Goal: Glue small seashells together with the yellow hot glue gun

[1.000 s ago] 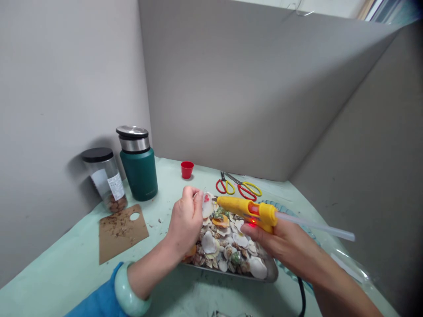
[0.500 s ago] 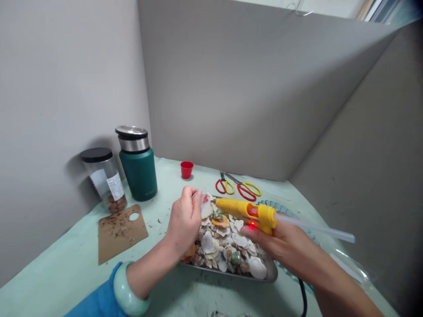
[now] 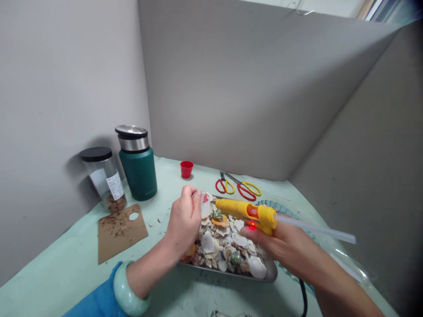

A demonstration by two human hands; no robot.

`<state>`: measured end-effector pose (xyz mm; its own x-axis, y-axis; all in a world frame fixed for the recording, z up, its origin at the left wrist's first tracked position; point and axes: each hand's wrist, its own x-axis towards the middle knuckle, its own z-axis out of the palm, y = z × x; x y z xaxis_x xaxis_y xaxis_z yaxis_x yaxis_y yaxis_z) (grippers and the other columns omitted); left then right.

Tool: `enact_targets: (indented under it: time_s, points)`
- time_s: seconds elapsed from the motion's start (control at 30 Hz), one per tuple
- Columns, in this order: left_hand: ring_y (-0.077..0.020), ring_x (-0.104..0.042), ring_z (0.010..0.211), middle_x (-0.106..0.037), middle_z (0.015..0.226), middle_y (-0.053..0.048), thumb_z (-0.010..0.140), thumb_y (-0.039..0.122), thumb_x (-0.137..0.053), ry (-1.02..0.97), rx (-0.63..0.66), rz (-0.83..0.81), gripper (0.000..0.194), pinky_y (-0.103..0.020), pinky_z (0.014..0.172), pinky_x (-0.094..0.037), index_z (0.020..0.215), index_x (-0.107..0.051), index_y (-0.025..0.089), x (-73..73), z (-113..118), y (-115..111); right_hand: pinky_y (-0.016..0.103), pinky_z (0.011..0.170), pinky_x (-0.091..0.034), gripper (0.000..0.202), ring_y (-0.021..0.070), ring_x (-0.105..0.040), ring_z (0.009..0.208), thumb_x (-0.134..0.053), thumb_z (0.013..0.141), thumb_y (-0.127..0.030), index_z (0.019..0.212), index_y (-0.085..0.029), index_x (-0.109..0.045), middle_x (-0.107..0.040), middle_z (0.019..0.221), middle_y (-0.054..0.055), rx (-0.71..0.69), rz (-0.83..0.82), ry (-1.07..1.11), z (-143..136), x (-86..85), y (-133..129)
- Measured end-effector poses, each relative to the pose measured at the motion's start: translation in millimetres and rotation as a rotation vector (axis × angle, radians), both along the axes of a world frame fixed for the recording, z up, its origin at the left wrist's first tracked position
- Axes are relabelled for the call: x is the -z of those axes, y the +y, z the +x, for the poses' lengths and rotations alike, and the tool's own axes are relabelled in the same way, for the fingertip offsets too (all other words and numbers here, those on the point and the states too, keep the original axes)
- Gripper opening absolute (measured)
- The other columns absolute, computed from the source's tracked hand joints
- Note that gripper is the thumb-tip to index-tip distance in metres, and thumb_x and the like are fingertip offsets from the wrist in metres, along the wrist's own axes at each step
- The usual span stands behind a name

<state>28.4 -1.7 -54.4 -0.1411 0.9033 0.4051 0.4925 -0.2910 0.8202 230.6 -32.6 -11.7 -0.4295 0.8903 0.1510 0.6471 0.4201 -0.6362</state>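
Observation:
Over the left part of a metal tray [image 3: 228, 276] filled with seashells [image 3: 209, 242], my left hand [image 3: 183, 218] is closed in a pinch. A small clear piece with a red spot [image 3: 205, 198] shows at its fingertips; its full shape is hard to make out. My right hand [image 3: 280, 240] is wrapped round a yellow glue gun [image 3: 234, 208], which has a red light lit and a translucent glue stick [image 3: 317, 226] poking out of its back. The gun's nozzle points left, close beside the small piece.
Behind the tray lie two pairs of scissors [image 3: 225, 185] and a red cup [image 3: 187, 169]. Leftward stand a green flask [image 3: 138, 174] and a black-lidded jar [image 3: 105, 180], with a brown board [image 3: 122, 233] in front. A blue scalloped dish [image 3: 280, 207] is partly behind my right hand. A black cord [image 3: 303, 297] hangs below.

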Motion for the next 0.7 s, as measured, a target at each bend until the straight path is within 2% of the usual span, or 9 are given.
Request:
enact_targets:
  time_s: [0.3, 0.53, 0.7]
  points:
    - [-0.0159, -0.052, 0.056, -0.054, 0.061, 0.003, 0.091, 0.033, -0.035, 0.007, -0.011, -0.001, 0.017, -0.026, 0.055, -0.035, 0.082, -0.045, 0.022, 0.2, 0.2, 0.8, 0.033, 0.079, -0.051, 0.028, 0.0205, -0.064, 0.088, -0.052, 0.088, -0.037, 0.114, -0.032, -0.062, -0.07, 0.096, 0.0, 0.011, 0.022, -0.034, 0.5, -2.7, -1.1]
    - [-0.016, -0.051, 0.056, -0.052, 0.06, 0.003, 0.091, 0.033, -0.035, 0.012, -0.013, 0.002, 0.018, -0.026, 0.054, -0.034, 0.081, -0.044, 0.022, 0.1, -0.1, 1.1, 0.036, 0.084, -0.049, 0.029, 0.0209, -0.063, 0.092, -0.054, 0.087, -0.037, 0.115, -0.032, -0.061, -0.069, 0.101, 0.0, 0.011, 0.039, -0.06, 2.2, -1.6, -2.1]
    - [-0.0155, -0.05, 0.054, -0.051, 0.059, 0.003, 0.091, 0.032, -0.034, 0.007, 0.005, -0.002, 0.018, -0.026, 0.054, -0.033, 0.081, -0.045, 0.021, -1.1, 0.1, 0.1, 0.036, 0.084, -0.05, 0.035, 0.021, -0.063, 0.095, -0.053, 0.088, -0.035, 0.123, -0.033, -0.056, -0.067, 0.11, 0.002, 0.0, 0.018, -0.012, 1.2, -1.8, -0.2]
